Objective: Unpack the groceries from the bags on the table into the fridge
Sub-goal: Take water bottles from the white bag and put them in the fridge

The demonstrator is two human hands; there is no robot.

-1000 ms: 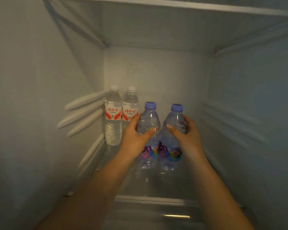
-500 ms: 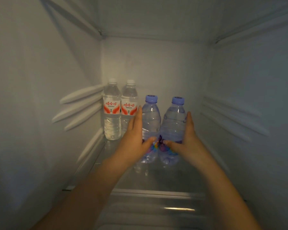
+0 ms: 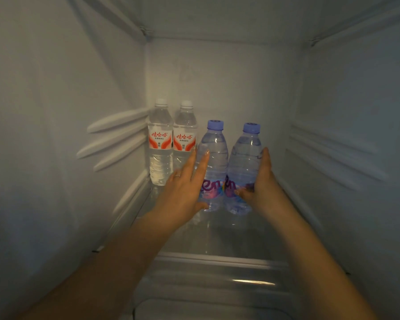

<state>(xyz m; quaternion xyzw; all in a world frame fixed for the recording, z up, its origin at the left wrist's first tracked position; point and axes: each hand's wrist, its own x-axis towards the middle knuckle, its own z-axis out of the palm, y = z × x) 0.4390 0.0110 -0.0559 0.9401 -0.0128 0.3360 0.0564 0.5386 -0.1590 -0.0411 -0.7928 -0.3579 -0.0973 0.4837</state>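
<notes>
Two upright blue-capped water bottles (image 3: 214,167) (image 3: 244,169) side by side on fridge shelf (image 3: 217,236)

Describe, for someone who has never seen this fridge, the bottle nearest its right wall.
Start at the glass shelf inside the fridge, where four bottles stand in a row. The target bottle is the rightmost one, with the right hand against it. Unlike the two white-capped, red-labelled bottles, it has a blue cap; its blue-capped twin stands to its left.
</notes>
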